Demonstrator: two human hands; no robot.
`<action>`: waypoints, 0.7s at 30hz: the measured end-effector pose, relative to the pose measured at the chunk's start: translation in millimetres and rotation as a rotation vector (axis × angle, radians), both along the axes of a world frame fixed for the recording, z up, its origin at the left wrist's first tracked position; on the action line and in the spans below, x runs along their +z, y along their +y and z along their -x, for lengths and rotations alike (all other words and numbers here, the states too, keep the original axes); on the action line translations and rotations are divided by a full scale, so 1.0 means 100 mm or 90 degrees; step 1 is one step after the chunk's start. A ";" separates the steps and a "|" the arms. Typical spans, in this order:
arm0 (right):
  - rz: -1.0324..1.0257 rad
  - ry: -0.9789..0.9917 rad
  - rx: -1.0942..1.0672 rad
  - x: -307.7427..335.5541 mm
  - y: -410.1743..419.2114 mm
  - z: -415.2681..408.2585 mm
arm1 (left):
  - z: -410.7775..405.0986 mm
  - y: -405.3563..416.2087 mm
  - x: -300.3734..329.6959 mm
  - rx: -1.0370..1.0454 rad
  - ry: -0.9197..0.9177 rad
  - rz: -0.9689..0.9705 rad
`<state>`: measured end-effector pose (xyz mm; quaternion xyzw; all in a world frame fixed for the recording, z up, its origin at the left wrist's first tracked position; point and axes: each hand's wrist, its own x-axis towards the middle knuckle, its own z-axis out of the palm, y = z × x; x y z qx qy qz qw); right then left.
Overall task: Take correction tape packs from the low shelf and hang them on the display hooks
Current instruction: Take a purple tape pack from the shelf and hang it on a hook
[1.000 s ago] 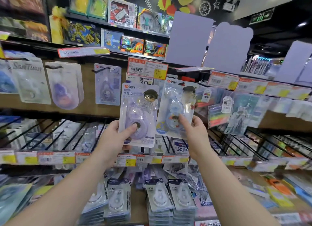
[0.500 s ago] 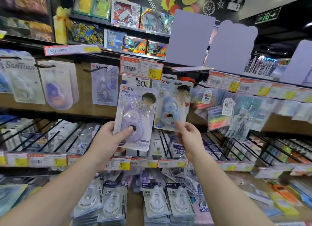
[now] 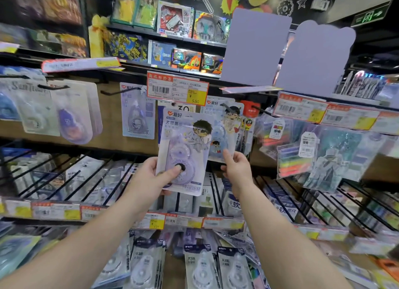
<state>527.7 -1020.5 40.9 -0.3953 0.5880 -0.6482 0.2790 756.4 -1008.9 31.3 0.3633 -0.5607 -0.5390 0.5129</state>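
We hold one correction tape pack in each hand, raised in front of the hook wall. Our left hand (image 3: 149, 176) grips the purple pack (image 3: 183, 152) low down, thumb pressed on the blister dome and fingers curled behind the card. Our right hand (image 3: 235, 168) pinches the bottom edge of the blue pack (image 3: 222, 133), whose upper part lies behind the purple one, just under the price tag (image 3: 178, 91).

These packs look light, a stiff card with a thin clear blister that could dent or slide under the thumb, so we judge the card's lower edge the safest hold, leaving the top hang hole free.

Room is tight: a bare hook (image 3: 114, 91) juts out to the left, packs already hang on either side, and the wire dividers (image 3: 92, 176) of the shelf below stick out near our wrists.
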 end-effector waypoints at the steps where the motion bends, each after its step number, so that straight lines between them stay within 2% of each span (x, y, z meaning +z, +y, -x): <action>1: 0.003 0.005 0.000 0.01 -0.04 0.00 | 0.00 -0.01 0.00 0.003 -0.002 0.000; 17: -0.045 0.025 -0.053 0.03 -0.46 0.07 | -0.06 -0.04 0.06 0.014 0.001 0.006; 21: -0.096 0.011 -0.057 -0.01 -0.39 0.10 | -0.03 0.01 0.07 0.011 0.000 0.003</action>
